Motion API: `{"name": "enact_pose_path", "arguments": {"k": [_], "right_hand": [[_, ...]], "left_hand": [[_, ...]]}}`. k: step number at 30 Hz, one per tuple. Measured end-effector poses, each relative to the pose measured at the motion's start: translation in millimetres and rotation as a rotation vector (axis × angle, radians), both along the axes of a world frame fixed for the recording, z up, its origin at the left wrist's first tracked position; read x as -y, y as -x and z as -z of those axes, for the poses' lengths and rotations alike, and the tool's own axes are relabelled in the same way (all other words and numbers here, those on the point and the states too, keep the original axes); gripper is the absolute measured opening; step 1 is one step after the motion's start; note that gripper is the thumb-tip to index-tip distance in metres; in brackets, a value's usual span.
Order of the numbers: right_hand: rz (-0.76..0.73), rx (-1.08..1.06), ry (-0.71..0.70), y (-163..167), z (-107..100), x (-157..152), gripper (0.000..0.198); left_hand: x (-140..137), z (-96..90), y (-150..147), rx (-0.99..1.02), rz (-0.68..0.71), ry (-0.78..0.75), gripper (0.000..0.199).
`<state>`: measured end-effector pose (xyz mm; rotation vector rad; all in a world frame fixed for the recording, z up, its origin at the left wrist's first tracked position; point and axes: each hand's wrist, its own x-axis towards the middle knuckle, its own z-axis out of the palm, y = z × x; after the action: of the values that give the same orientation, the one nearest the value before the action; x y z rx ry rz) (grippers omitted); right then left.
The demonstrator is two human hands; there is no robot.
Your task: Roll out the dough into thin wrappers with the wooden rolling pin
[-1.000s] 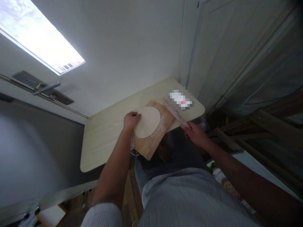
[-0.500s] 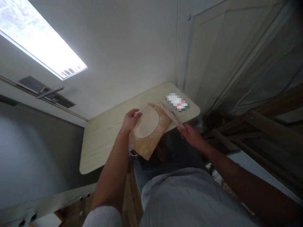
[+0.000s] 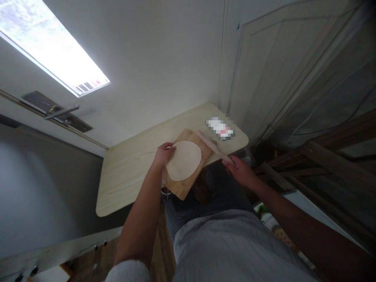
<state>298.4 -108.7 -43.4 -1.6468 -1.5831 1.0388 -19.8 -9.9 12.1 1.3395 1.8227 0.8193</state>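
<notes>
A thin round sheet of dough (image 3: 185, 160) lies on a wooden board (image 3: 182, 188) that overhangs the front edge of the table. My left hand (image 3: 163, 153) pinches the dough's upper left edge between thumb and fingers. In my right hand (image 3: 238, 167) is one end of a pale rolling pin (image 3: 212, 146), fingers wrapped round it. The pin slants up and left across the board's right side, apart from the dough.
The pale wooden table (image 3: 126, 172) has rounded corners and stands against a white door with a metal handle (image 3: 63, 112). A blurred-out flat object (image 3: 220, 127) lies at its right end. Wooden beams (image 3: 331, 160) are at the right.
The dough sheet has moved down and slightly right on the board, baring the board's far part. My left hand has come a little lower with it. The rolling pin has shifted slightly down and right.
</notes>
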Motion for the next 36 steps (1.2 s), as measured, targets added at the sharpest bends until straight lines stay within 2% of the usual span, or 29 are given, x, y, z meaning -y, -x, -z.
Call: {"name": "enact_pose_path", "arguments": {"k": [9, 18, 23, 29, 31, 33, 36], "right_hand": [[-0.101, 0.023, -0.037, 8.2, -20.0, 8.2, 0.036], [-0.185, 0.053, -0.014, 13.4, -19.4, 18.3, 0.038], [-0.252, 0.033, 0.007, 19.4, -22.1, 24.3, 0.037], [-0.324, 0.058, 0.065, 9.9, -23.3, 26.8, 0.039], [-0.325, 0.073, 0.085, 6.0, -22.8, 27.3, 0.042], [-0.319, 0.085, 0.095, 3.8, -22.6, 27.6, 0.044], [-0.304, 0.096, 0.098, 3.6, -23.3, 28.1, 0.044]], "left_hand": [[-4.5, 17.8, 10.8, -0.041, -0.030, -0.094, 0.036], [-24.5, 9.0, 14.5, -0.064, 0.061, -0.129, 0.025], [-22.5, 6.7, 19.3, -0.141, 0.045, -0.157, 0.026], [-17.8, 6.0, 29.8, -0.240, 0.059, -0.123, 0.019], [-15.2, 2.6, 26.0, -0.296, 0.052, -0.141, 0.020], [-10.9, -1.1, 13.6, -0.388, 0.075, -0.226, 0.024], [-1.9, -3.0, -17.4, -0.499, 0.256, -0.419, 0.032]]}}
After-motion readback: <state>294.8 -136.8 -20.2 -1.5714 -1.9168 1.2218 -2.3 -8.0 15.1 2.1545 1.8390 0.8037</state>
